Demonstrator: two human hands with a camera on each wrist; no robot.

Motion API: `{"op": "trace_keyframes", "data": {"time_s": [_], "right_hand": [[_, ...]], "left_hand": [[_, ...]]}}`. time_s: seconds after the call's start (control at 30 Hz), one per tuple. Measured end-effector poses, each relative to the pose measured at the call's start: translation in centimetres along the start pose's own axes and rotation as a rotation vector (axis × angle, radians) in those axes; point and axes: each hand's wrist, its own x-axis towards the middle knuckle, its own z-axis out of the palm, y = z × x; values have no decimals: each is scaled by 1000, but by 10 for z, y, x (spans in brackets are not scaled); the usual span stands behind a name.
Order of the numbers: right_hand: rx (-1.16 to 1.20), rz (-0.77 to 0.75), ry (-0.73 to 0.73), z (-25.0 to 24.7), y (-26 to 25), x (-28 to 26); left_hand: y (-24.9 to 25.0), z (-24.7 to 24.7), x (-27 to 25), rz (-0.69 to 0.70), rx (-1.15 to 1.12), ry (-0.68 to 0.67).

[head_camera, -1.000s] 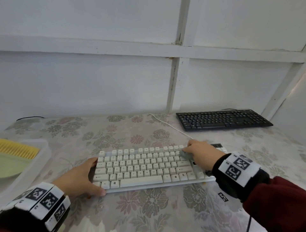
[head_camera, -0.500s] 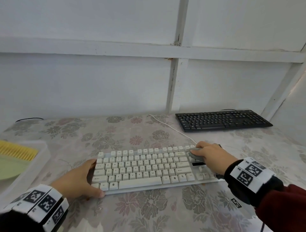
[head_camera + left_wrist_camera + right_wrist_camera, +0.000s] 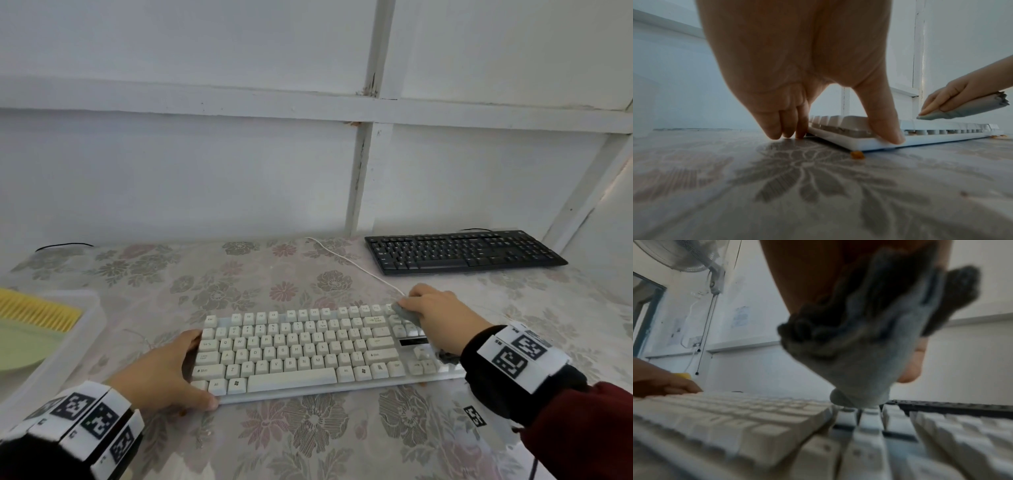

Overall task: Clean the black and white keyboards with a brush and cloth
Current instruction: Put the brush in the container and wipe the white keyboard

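The white keyboard (image 3: 291, 349) lies flat on the flowered tablecloth in front of me. My left hand (image 3: 164, 373) holds its left end, thumb on the front corner (image 3: 885, 129), fingers down beside the left edge. My right hand (image 3: 442, 318) grips a folded grey cloth (image 3: 407, 315) and presses its tip on the upper right keys (image 3: 859, 412). The black keyboard (image 3: 462, 251) lies at the back right, untouched. A yellow-bristled brush (image 3: 37, 310) rests in a tray at the left.
A clear plastic tray (image 3: 85, 329) at the left edge also holds a pale green piece (image 3: 20, 346). The white cable (image 3: 356, 265) runs from the white keyboard toward the back wall. Small orange crumbs (image 3: 857, 155) lie by the keyboard's front corner. White panelled wall stands close behind.
My right hand has slid the cloth to the right along the upper key rows, to the top right keys. The left hand has kept its hold on the keyboard's left end.
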Motion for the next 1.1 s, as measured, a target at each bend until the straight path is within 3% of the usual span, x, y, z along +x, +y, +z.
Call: {"op": "trace_keyframes", "data": {"time_s": [0.1,0.3,0.53,0.77,0.97,1.1], "right_hand": [[-32,-46,-67,5,-13,-7],[-158,148,-90,-5,9,-16],[-50,-35,-52,2,-8,-11],[-178,242,-93,-13,21,-15],[-71,149,-82,-5,28,-19],[-160,185,-65,-3,38,-23]], "left_hand": [[1,0,-1,2,1,-1],[0,-1,-1,5,24,-7],[-1,-3,-2,25,8,-19],[-2,-1,0,14,15,-4],[-2,-1,1,23,2,-1],[0,-3,-2,24,19,-29]]}}
